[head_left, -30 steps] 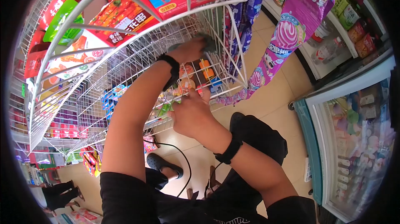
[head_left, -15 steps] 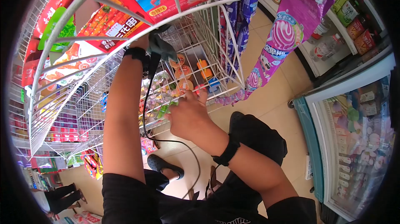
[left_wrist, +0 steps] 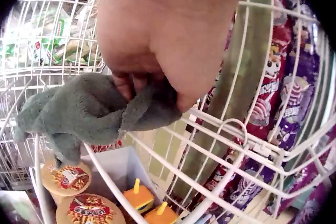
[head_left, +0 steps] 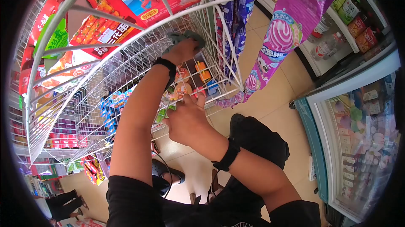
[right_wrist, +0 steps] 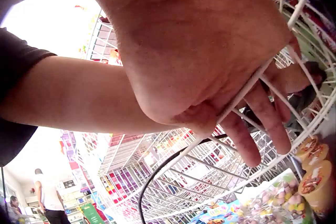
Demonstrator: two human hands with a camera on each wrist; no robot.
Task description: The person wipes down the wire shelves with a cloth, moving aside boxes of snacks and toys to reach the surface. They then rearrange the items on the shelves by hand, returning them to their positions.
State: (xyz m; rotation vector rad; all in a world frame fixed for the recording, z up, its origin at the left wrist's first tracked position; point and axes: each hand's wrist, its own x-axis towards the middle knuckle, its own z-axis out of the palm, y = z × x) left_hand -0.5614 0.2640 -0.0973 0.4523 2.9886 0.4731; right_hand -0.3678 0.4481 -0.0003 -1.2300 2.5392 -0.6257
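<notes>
My left hand [head_left: 185,49] reaches into the white wire rack and grips a grey-green cloth [left_wrist: 79,108]. In the left wrist view its fingers curl into the bunched cloth, which drapes over the rack's wires. Below the cloth are snack cups with round printed lids [left_wrist: 89,211] and orange-topped items [left_wrist: 137,196] in a pale bin [left_wrist: 118,169]. My right hand [head_left: 185,121] holds the rack's front wire [right_wrist: 236,100], fingers hooked over it. Past those fingers, in the right wrist view, lie bagged colourful sweets [right_wrist: 278,195].
Red snack boxes [head_left: 105,31] fill the upper tier. Purple packets [head_left: 282,35] hang along the rack's right side. A glass-topped freezer [head_left: 312,142] stands to the right, with bottles [head_left: 327,49] on a shelf behind. A black cable [right_wrist: 144,187] hangs near the rack.
My left hand with the cloth swept left along the rack, then came back right. The right hand stays on the front wire. The head view has shifted slightly.
</notes>
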